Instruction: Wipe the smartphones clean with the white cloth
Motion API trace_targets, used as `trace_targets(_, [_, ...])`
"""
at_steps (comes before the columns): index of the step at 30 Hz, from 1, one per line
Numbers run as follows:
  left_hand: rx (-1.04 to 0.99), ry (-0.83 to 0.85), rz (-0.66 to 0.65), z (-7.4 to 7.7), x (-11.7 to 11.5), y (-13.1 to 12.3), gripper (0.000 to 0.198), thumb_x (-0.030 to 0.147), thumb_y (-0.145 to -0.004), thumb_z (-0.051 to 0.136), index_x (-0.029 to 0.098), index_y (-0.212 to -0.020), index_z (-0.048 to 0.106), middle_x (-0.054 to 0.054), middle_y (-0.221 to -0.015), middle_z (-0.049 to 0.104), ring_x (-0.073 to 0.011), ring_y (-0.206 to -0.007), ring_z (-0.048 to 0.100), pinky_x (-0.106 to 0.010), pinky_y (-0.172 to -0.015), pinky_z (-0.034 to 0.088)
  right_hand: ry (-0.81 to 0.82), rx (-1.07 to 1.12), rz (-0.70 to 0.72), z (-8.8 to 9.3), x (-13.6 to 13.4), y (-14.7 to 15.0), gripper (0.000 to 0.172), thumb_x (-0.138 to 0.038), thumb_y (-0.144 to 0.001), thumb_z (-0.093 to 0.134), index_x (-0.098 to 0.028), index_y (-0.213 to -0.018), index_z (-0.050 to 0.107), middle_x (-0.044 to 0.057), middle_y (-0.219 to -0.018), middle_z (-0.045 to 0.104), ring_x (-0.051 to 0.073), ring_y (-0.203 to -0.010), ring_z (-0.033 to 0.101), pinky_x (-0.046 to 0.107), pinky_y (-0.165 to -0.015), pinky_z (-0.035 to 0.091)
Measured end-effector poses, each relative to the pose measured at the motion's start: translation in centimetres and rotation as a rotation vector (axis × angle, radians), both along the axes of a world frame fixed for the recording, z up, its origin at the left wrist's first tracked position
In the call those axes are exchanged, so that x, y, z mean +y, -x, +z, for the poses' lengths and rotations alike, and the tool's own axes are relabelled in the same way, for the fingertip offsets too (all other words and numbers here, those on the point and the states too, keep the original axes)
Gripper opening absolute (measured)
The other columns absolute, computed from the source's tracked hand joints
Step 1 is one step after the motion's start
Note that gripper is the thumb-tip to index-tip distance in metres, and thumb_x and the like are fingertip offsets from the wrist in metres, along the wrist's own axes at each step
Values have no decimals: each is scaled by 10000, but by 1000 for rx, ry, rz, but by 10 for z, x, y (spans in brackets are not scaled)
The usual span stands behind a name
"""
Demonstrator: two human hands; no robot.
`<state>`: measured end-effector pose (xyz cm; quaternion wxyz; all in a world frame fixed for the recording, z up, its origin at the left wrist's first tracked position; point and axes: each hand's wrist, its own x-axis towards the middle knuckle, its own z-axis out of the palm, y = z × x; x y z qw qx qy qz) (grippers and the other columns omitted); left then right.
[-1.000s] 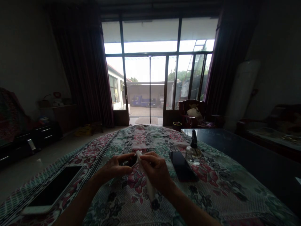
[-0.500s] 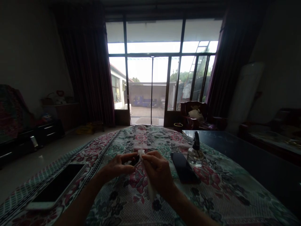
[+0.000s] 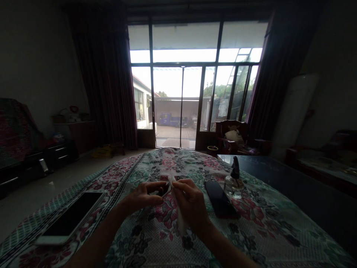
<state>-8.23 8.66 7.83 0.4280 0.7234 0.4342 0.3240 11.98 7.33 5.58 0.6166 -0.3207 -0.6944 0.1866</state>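
Both hands meet over the floral cloth (image 3: 173, 167) in the middle of the picture. My left hand (image 3: 143, 197) pinches a small dark object (image 3: 161, 192) that I cannot make out. My right hand (image 3: 189, 203) is closed on a white cloth or tissue (image 3: 180, 219) whose top touches the dark object and whose tail hangs below the palm. A dark phone (image 3: 221, 204) lies just right of my right hand. A small clear spray bottle (image 3: 233, 182) with a dark nozzle stands beyond that phone.
A white-edged phone (image 3: 69, 219), screen up, lies at the near left edge of the cloth. A dark glossy table (image 3: 292, 193) extends to the right. Glass doors (image 3: 181, 108) let in bright light straight ahead. A low cabinet (image 3: 33, 163) stands on the left.
The view has drifted slightly, so everything sits a little further right. Both hands stay together on the dark object and white cloth with only small finger shifts.
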Motion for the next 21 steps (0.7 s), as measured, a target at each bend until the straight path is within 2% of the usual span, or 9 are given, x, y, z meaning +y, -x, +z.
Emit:
trace_targets(4, [-19,5,36,1,0,1,620,319,-685,695,203,-1289,626,-70,-1242,687,-316,-1125,600,-400,-932,485,-39,-10,22,5,-5,3,190,-224,-870,578,-235,-939,755,59,-918,682,173,-859,655,297,-753,539])
trace_targets(10, [30,-12,-84,1,-2,-2,592,296,-707,682,258,-1294,620,-24,-1183,709,-286,-1106,603,-360,-904,498,42,21,-61,-2,14,-11,165,-239,-842,601,-222,-865,763,64,-882,705,189,-828,663,293,-737,539])
trace_targets(14, [40,7,-68,4,-4,-3,608,289,-715,670,267,-1318,597,-16,-1188,706,-276,-1060,618,-344,-850,510,20,28,-50,-2,11,-8,171,-242,-846,599,-217,-880,765,67,-877,698,188,-827,662,295,-731,540])
trace_targets(17, [17,-5,-26,5,-4,-2,585,297,-732,663,250,-1312,605,-26,-1168,719,-286,-1068,618,-371,-885,502,-22,29,-9,4,1,0,177,-241,-859,593,-230,-916,760,64,-894,690,180,-841,659,295,-726,544])
trace_targets(21, [-24,-6,-51,5,-3,-2,564,320,-757,656,246,-1313,605,-30,-1166,727,-303,-1137,599,-406,-961,481,-27,44,10,6,-1,2,169,-252,-860,596,-234,-917,754,56,-907,688,176,-854,659,306,-740,548])
